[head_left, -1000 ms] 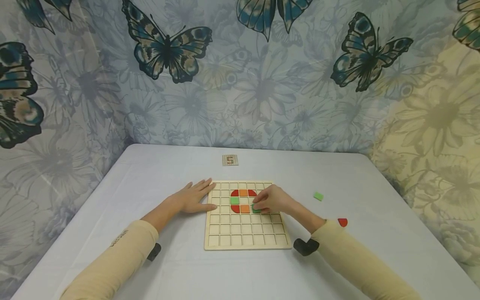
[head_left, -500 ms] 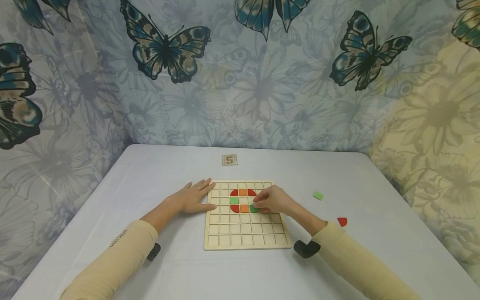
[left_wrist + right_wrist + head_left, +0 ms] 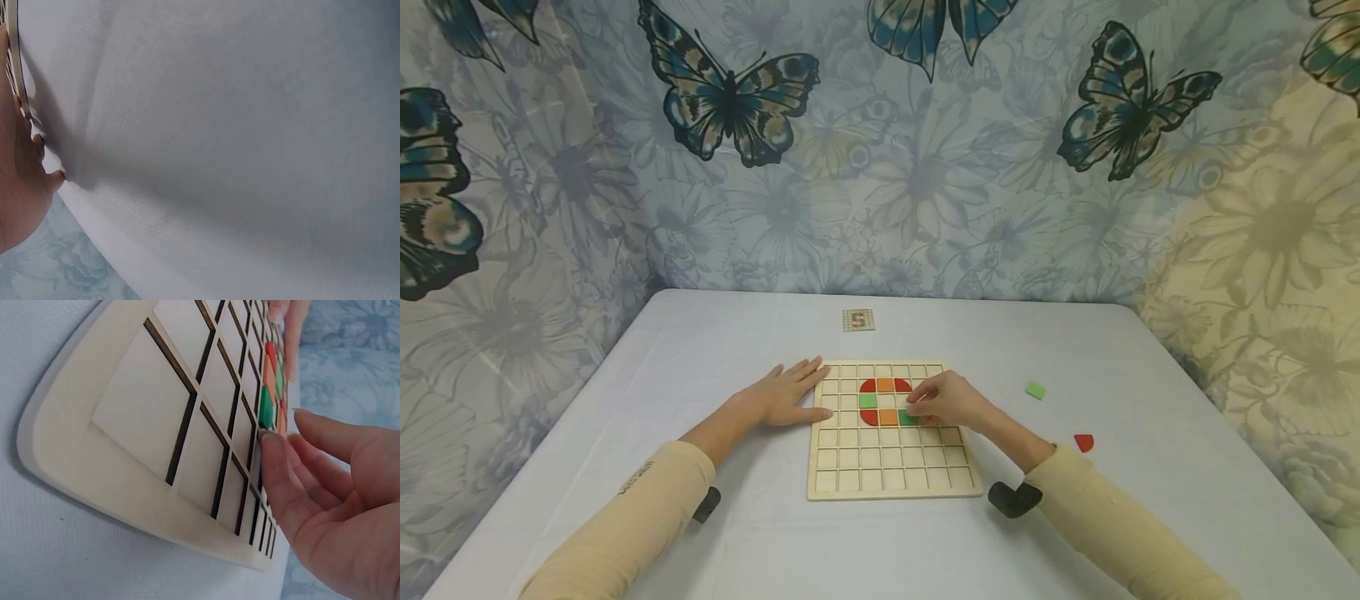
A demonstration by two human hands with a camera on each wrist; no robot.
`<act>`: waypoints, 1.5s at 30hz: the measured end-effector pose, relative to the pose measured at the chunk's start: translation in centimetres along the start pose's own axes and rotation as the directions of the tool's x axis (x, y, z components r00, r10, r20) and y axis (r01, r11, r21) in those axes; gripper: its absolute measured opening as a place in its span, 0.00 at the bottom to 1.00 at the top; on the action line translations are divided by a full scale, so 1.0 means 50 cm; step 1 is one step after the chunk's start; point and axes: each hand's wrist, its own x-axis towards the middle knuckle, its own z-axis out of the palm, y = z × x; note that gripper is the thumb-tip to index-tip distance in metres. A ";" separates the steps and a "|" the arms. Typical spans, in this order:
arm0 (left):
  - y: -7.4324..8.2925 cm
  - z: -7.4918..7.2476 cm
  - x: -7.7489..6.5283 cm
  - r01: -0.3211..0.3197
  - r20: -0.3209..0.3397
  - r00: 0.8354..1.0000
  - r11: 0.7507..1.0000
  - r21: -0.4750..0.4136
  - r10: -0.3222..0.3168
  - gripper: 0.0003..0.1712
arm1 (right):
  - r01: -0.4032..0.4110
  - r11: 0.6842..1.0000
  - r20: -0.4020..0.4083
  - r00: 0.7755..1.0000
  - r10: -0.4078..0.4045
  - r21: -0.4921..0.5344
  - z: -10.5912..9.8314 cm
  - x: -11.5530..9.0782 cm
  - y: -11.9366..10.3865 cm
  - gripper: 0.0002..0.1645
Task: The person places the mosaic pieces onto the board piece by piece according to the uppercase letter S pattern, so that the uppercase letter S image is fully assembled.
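A square pale wooden grid board (image 3: 895,482) lies on the table. My left hand (image 3: 781,396) rests at its left edge with fingers spread and straight; in the left wrist view the left hand (image 3: 22,169) shows only partly. My right hand (image 3: 951,400) is over the right part of the board. In the right wrist view, the thumb tip of the right hand (image 3: 325,469) touches the edge of a dark green tile (image 3: 266,407) sitting in a cell, while the index finger stands apart. Red, orange (image 3: 886,385) and light green (image 3: 868,401) tiles form a curved shape beside it.
A loose light green square tile (image 3: 1036,391) and a loose red rounded tile (image 3: 1084,442) lie on the white table right of the board. Behind the board lies a small gridded card (image 3: 858,320) with an S-like figure. A butterfly-print backdrop (image 3: 925,200) stands beyond the table.
The dark green tile has shifted slightly left into line with the orange tile beside it. My right hand has barely moved. My left hand keeps its place at the board's edge.
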 end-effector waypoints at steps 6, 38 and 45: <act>0.000 0.000 0.001 -0.003 0.006 1.000 1.000 0.007 0.003 0.52 | -0.041 0.992 0.003 0.999 0.041 0.117 -0.023 0.001 0.008 0.16; 0.007 -0.010 -0.005 0.000 0.019 1.000 1.000 -0.008 0.000 0.51 | 0.012 0.643 -0.058 0.997 0.050 0.766 -0.219 -0.047 0.110 0.43; 0.003 -0.006 -0.002 -0.003 0.015 1.000 1.000 -0.006 0.003 0.52 | 0.023 0.637 -0.090 0.993 0.073 0.771 -0.244 -0.054 0.144 0.45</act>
